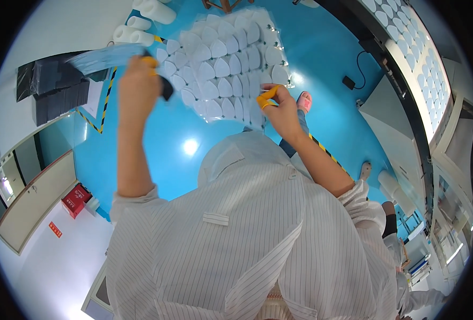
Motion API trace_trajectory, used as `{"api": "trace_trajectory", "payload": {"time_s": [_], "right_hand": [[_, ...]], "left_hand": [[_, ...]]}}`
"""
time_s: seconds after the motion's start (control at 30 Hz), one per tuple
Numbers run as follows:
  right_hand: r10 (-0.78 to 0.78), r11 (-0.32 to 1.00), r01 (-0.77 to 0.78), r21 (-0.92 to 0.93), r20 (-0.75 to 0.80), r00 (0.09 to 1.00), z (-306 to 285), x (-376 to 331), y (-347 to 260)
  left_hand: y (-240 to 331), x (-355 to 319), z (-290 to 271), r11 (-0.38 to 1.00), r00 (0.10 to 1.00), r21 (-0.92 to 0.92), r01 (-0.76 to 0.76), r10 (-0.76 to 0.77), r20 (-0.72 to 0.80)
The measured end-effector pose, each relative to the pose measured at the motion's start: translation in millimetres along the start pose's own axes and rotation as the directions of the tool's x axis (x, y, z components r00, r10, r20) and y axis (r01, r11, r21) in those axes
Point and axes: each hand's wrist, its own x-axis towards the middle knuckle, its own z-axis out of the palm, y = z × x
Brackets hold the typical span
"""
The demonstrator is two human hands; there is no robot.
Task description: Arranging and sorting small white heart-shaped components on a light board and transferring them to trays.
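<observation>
My left hand [138, 85], blurred by motion, is closed around a dark object [166, 88] whose rounded end shows beside the fingers; its kind is unclear. A pale, see-through strip of film [105, 57] stretches left from this hand. At the right, my right hand [283, 113] pinches the lower right edge of a clear plastic sheet [271, 40]. Rows of white, petal-shaped pieces [221, 68] cover the sheet, which hangs in front of me. Both hands wear yellow finger covers.
Black stacked sheets [60, 98] lie at the left, near white rolls [153, 10]. On the right, a lit panel [426, 64] carries more petal shapes. A red box [77, 200] sits at the lower left. Another person's shoe [365, 170] shows on the blue floor [167, 154].
</observation>
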Motion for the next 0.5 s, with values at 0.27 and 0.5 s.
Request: {"api": "trace_trajectory", "payload": {"time_s": [0.27, 0.5], "right_hand": [[-0.230, 0.960, 0.250, -0.125, 0.158, 0.960, 34.8, -8.6, -28.7], [-0.183, 0.981, 0.192, -0.042, 0.150, 0.972, 32.0, -11.3, -26.1]], "left_hand": [[92.7, 41.5, 58.6, 0.959, 0.890, -0.083, 0.271, -0.217, 0.401], [85.1, 38.5, 89.5, 0.804, 0.910, -0.473, 0.362, -0.193, 0.368]]}}
